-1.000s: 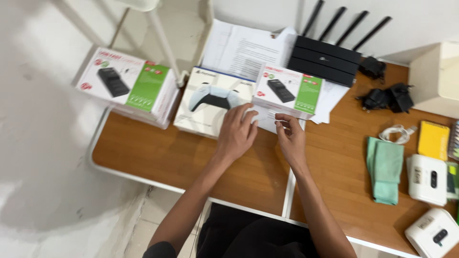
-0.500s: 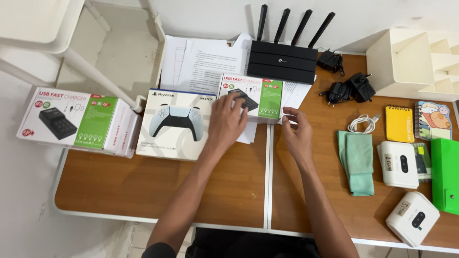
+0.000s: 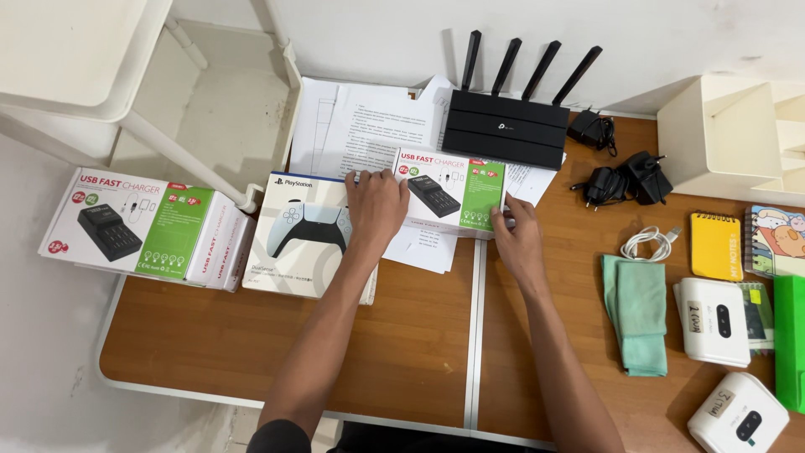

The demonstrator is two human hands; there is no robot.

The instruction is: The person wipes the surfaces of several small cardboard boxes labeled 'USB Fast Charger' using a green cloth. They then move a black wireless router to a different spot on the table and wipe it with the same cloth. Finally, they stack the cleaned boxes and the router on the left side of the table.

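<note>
Two hands of mine are on the small white and green box (image 3: 453, 191), which lies far on the table (image 3: 251, 344), on top of loose printed papers (image 3: 369, 126) and just near of the black router (image 3: 506, 126) with its four aerials. My left hand (image 3: 376, 210) covers the box's left end, fingers curled over its far left corner; my right hand (image 3: 516, 239) has its fingers pressed against the right near edge, so the box is gripped between the two. Just left of it, touching my left hand, lies the white game controller box (image 3: 306, 235), and further left a larger white and green box (image 3: 138, 226) overhangs the table's edge. As I judge it, I am placing or squaring this box in the row. Any further shift calls for even pressure from both sides and a low, short slide, since the sheets beneath could drag along with it.
</note>
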